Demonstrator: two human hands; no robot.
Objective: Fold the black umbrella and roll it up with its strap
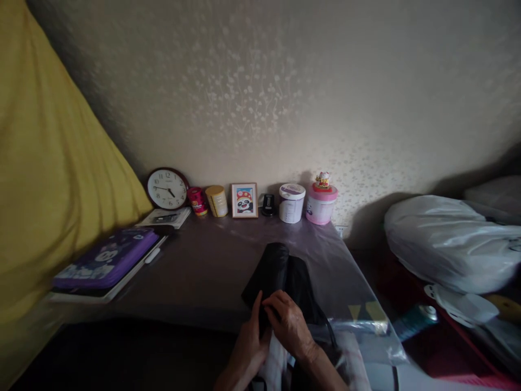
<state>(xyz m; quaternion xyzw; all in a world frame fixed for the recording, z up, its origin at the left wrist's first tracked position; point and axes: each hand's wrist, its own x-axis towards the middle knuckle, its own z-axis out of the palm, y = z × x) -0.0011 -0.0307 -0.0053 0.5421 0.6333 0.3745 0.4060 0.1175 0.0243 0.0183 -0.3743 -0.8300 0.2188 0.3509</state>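
A black fabric bundle [272,266] lies at the front of the table, its rounded end toward the wall. More loose black cloth [299,277] spreads to its right, and a thin black strap hangs down from there. My left hand [250,336] is closed around the bundle's near end, with one digit pointing up along it. Over that same end, my right hand [291,320] has its fingers curled in and pinching close to the left hand. What exactly sits between the right fingertips is hidden. Light checked cloth [273,361] shows below my hands.
Along the wall stand a round clock [167,188], a red can [197,201], a yellow canister [217,201], a framed panda picture [245,201] and two lidded tubs [292,203]. A purple case [108,258] lies left, by a yellow curtain [61,163]. White bags [451,239] sit right.
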